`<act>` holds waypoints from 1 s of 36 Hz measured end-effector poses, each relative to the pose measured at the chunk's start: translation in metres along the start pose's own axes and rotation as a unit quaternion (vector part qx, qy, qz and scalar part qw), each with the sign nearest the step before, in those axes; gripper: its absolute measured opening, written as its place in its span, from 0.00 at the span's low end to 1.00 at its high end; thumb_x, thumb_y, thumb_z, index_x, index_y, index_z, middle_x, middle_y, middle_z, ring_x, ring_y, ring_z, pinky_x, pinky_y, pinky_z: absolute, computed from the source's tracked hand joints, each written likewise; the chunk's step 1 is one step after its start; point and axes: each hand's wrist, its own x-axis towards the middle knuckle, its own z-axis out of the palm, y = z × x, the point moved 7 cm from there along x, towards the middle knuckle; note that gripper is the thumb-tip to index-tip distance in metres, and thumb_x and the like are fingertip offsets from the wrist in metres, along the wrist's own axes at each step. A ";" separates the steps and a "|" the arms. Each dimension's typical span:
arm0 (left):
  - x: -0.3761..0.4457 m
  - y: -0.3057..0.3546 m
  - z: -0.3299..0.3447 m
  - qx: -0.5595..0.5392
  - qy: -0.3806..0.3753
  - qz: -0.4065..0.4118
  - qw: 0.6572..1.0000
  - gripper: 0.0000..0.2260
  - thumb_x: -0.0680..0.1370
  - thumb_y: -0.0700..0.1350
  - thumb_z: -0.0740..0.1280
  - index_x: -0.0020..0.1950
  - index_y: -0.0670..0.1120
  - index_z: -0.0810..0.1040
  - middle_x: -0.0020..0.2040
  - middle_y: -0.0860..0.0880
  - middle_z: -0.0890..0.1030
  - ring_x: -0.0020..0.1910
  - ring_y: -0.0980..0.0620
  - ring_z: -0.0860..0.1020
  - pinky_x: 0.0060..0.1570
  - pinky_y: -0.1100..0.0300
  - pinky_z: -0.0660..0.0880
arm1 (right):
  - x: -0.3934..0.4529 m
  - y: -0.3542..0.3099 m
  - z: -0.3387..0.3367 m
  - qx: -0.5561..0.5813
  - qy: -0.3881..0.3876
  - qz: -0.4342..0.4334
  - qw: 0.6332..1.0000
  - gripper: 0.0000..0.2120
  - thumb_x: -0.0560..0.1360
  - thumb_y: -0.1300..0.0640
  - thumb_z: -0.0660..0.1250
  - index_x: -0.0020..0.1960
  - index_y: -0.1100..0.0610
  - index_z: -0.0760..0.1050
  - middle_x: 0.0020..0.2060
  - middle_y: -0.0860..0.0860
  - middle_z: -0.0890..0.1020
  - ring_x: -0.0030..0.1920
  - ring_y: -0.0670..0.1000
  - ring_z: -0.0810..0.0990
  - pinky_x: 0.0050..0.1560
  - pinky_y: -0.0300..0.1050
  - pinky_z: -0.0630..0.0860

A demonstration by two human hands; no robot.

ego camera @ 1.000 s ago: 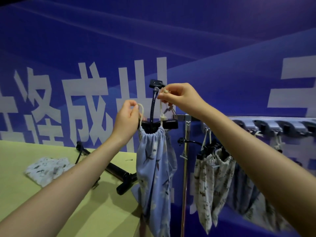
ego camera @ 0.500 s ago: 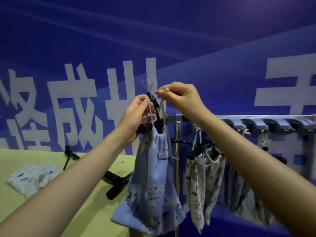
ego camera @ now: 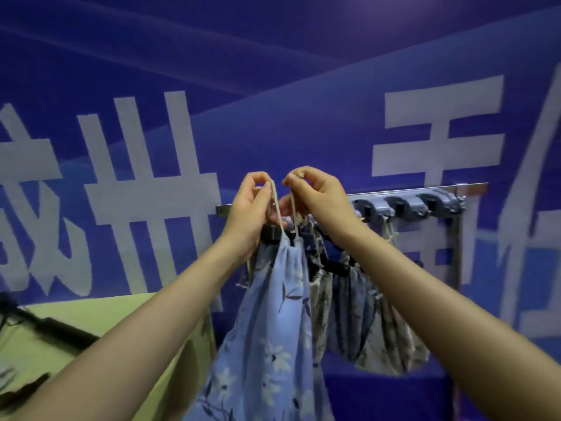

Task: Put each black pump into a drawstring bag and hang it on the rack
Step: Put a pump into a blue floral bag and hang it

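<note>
A light blue floral drawstring bag (ego camera: 273, 323) hangs from its cream cords in front of the metal rack (ego camera: 406, 191). A black pump handle (ego camera: 271, 233) pokes out of the bag's gathered mouth. My left hand (ego camera: 249, 214) pinches the left cord, raised just in front of the rack's left end. My right hand (ego camera: 318, 199) pinches the right cord beside it, over the rack's hooks. Several filled patterned bags (ego camera: 358, 314) hang on the rack to the right. Another black pump (ego camera: 51, 328) lies on the table at the left.
The green table (ego camera: 100, 317) fills the lower left, and its edge meets the rack's left post. Grey hooks (ego camera: 403, 205) line the rack bar toward the right. A blue banner wall with white characters stands behind everything.
Both hands and the blue bag moved right and up to the rack's left end. The view swung right, so the table and its pump slid toward the left edge.
</note>
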 end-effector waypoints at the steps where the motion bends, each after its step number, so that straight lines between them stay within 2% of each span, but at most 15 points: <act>1: -0.001 -0.006 0.005 -0.009 -0.002 -0.003 1.000 0.07 0.83 0.40 0.57 0.49 0.50 0.71 0.36 0.47 0.71 0.32 0.47 0.75 0.29 0.59 0.77 | -0.002 0.006 -0.004 0.000 0.005 0.007 1.000 0.08 0.81 0.61 0.62 0.44 0.58 0.76 0.31 0.60 0.82 0.28 0.53 0.80 0.32 0.44 0.77; 3: -0.003 -0.019 0.014 -0.029 -0.001 -0.014 0.999 0.07 0.83 0.40 0.57 0.49 0.50 0.71 0.40 0.45 0.75 0.31 0.53 0.79 0.28 0.60 0.77 | -0.004 0.019 -0.010 -0.016 0.016 0.014 1.000 0.09 0.81 0.60 0.62 0.42 0.55 0.76 0.32 0.58 0.81 0.30 0.55 0.79 0.35 0.50 0.77; 6: -0.002 -0.034 0.020 -0.037 0.012 -0.026 0.999 0.06 0.83 0.41 0.59 0.49 0.50 0.73 0.38 0.43 0.75 0.30 0.52 0.76 0.28 0.61 0.76 | -0.005 0.035 -0.014 -0.032 0.023 0.036 0.999 0.10 0.81 0.58 0.61 0.42 0.53 0.76 0.31 0.54 0.81 0.32 0.50 0.79 0.36 0.46 0.76; 9: 0.000 -0.046 0.020 -0.021 0.006 -0.051 0.998 0.05 0.82 0.43 0.61 0.50 0.50 0.75 0.41 0.47 0.79 0.37 0.53 0.79 0.37 0.59 0.78 | -0.007 0.043 -0.015 0.068 0.017 0.083 0.994 0.08 0.81 0.58 0.60 0.45 0.58 0.75 0.29 0.50 0.78 0.30 0.47 0.77 0.34 0.41 0.76; 11: -0.001 -0.051 0.018 0.011 0.002 -0.065 0.998 0.05 0.82 0.44 0.60 0.52 0.48 0.75 0.43 0.48 0.79 0.41 0.54 0.78 0.41 0.58 0.77 | -0.005 0.046 -0.014 0.155 0.013 0.117 0.981 0.09 0.82 0.58 0.59 0.46 0.59 0.75 0.27 0.49 0.75 0.27 0.45 0.75 0.28 0.36 0.73; 14: -0.005 -0.051 0.008 0.056 0.031 -0.061 0.996 0.07 0.83 0.44 0.57 0.51 0.44 0.74 0.35 0.53 0.76 0.35 0.55 0.72 0.40 0.56 0.72 | 0.000 0.048 -0.015 0.225 0.036 0.155 0.961 0.10 0.82 0.58 0.60 0.44 0.59 0.75 0.30 0.50 0.74 0.28 0.43 0.74 0.24 0.31 0.68; 16: -0.011 -0.052 0.003 0.071 0.026 -0.055 0.996 0.08 0.83 0.45 0.57 0.49 0.45 0.73 0.31 0.55 0.74 0.32 0.54 0.69 0.37 0.57 0.70 | 0.004 0.047 -0.016 0.212 0.042 0.153 0.964 0.10 0.81 0.58 0.61 0.44 0.60 0.76 0.32 0.51 0.75 0.28 0.42 0.75 0.24 0.29 0.67; 18: -0.018 -0.053 0.003 0.109 -0.002 -0.041 0.993 0.07 0.82 0.47 0.58 0.48 0.48 0.74 0.35 0.52 0.73 0.34 0.53 0.71 0.36 0.57 0.72 | 0.007 0.045 -0.016 0.185 0.037 0.144 0.971 0.10 0.81 0.58 0.62 0.45 0.60 0.78 0.34 0.51 0.77 0.29 0.42 0.76 0.26 0.29 0.69; 20: -0.021 -0.056 0.003 0.143 -0.021 -0.042 0.989 0.06 0.82 0.49 0.59 0.53 0.50 0.74 0.40 0.50 0.74 0.38 0.53 0.73 0.36 0.58 0.73 | 0.011 0.043 -0.017 0.152 0.035 0.129 0.979 0.10 0.81 0.57 0.63 0.46 0.59 0.80 0.34 0.50 0.80 0.33 0.43 0.78 0.33 0.32 0.73; 23: -0.019 -0.063 -0.001 0.157 -0.013 -0.082 0.984 0.09 0.83 0.49 0.58 0.60 0.51 0.73 0.48 0.48 0.76 0.42 0.53 0.75 0.37 0.58 0.76 | 0.014 0.036 -0.025 0.054 0.038 0.101 0.993 0.09 0.80 0.55 0.65 0.47 0.56 0.82 0.34 0.50 0.82 0.37 0.46 0.80 0.39 0.36 0.76; 26: -0.017 -0.067 0.006 0.141 -0.040 -0.130 0.981 0.09 0.83 0.51 0.57 0.60 0.53 0.73 0.50 0.52 0.76 0.43 0.53 0.75 0.39 0.58 0.76 | 0.014 0.029 -0.030 -0.013 0.040 0.082 0.996 0.08 0.79 0.55 0.66 0.46 0.54 0.83 0.35 0.51 0.84 0.39 0.46 0.81 0.44 0.38 0.75; 28: -0.018 -0.069 0.015 0.105 -0.067 -0.158 0.979 0.11 0.82 0.53 0.58 0.59 0.52 0.75 0.49 0.51 0.78 0.43 0.51 0.77 0.42 0.55 0.77 | 0.014 0.025 -0.034 -0.032 0.037 0.080 0.996 0.08 0.78 0.54 0.67 0.45 0.53 0.84 0.36 0.50 0.85 0.41 0.47 0.81 0.47 0.43 0.73; 33: -0.018 -0.070 0.026 0.101 -0.085 -0.135 0.982 0.08 0.79 0.54 0.65 0.52 0.51 0.79 0.51 0.46 0.82 0.41 0.53 0.79 0.47 0.49 0.80 | 0.010 0.021 -0.046 -0.039 0.044 0.089 0.994 0.07 0.78 0.54 0.67 0.46 0.52 0.84 0.38 0.52 0.86 0.44 0.50 0.81 0.51 0.47 0.75; 36: -0.017 -0.073 0.029 0.096 -0.095 -0.126 0.983 0.04 0.80 0.46 0.65 0.50 0.49 0.80 0.48 0.48 0.83 0.41 0.55 0.81 0.43 0.59 0.81 | 0.006 0.023 -0.050 -0.045 0.040 0.100 0.993 0.07 0.78 0.55 0.67 0.47 0.54 0.84 0.37 0.51 0.85 0.42 0.49 0.82 0.50 0.45 0.76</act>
